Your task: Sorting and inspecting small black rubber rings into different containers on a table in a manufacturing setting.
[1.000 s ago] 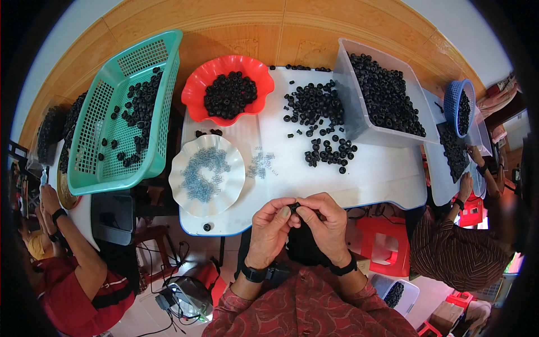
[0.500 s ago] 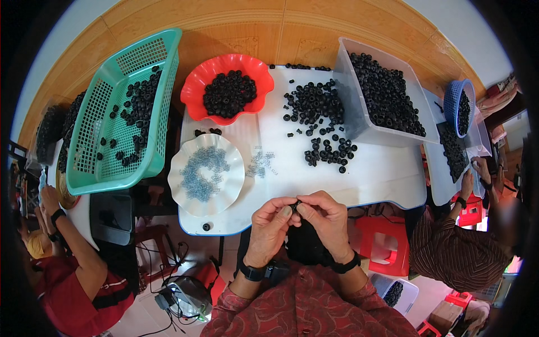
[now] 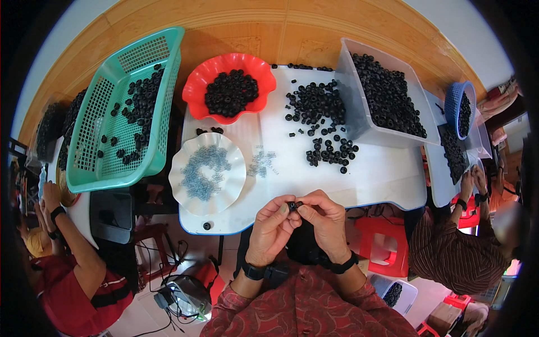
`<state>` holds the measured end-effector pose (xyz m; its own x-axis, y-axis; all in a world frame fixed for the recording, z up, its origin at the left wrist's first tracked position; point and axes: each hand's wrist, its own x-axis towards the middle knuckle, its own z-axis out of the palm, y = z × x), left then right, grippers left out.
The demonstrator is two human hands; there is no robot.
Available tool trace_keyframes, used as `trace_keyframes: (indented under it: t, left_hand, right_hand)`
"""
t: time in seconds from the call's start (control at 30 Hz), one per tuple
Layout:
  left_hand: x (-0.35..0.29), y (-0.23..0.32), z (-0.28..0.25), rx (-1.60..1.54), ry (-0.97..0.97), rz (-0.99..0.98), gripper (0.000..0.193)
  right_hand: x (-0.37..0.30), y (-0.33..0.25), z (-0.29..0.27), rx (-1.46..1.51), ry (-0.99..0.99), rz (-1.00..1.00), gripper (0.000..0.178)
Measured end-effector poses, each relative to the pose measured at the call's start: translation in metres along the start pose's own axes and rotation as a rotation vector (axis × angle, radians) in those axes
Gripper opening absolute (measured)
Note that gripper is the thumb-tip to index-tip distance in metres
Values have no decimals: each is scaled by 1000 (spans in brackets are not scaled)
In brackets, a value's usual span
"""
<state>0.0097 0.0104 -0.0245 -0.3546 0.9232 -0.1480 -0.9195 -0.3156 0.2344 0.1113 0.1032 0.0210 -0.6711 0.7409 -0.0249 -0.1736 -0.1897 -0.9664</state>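
Between the fingertips of both hands is a small round black part [image 3: 292, 206], partly hidden by the fingers. My left hand [image 3: 271, 227] pinches it from the left, and my right hand [image 3: 325, 222] grips it from the right. Both hands are just off the near edge of the white table [image 3: 303, 188]. On the table ahead lie loose black parts [image 3: 317, 104], some round and some narrow. A scalloped white plate [image 3: 238, 188] to the left holds small clear bluish pieces [image 3: 205, 171], and more clear pieces [image 3: 261, 163] lie beside it.
A green basket [image 3: 160, 143], a red scalloped bowl [image 3: 193, 84] and a clear plastic bin [image 3: 359, 126] all hold black parts. One black part [image 3: 207, 226] sits at the table's near left edge. Co-workers sit at left [image 3: 73, 269] and right [image 3: 457, 255]. A red stool [image 3: 387, 241] stands at right.
The black part has turned between my fingertips and shows more of itself. My fingers have shifted slightly around it. The items on the table have not moved.
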Motion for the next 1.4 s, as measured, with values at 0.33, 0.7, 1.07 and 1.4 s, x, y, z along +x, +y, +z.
trace_keyframes:
  t: [0.33, 0.7, 1.07, 1.4]
  left_hand:
    - [-1, -1, 0, 36, -38, 36, 24]
    - [-2, -1, 0, 36, -31, 42, 25]
    - [-5, -2, 6, 106, 19, 82, 26]
    - [-4, -2, 2, 12, 10, 66, 23]
  right_hand:
    - [-1, -2, 5, 37, -14, -34, 16]
    - [-1, -3, 8, 8, -13, -53, 15]
    - [-2, -7, 10, -245, 1, -180, 13]
    - [-1, -10, 14, -376, 1, -245, 13]
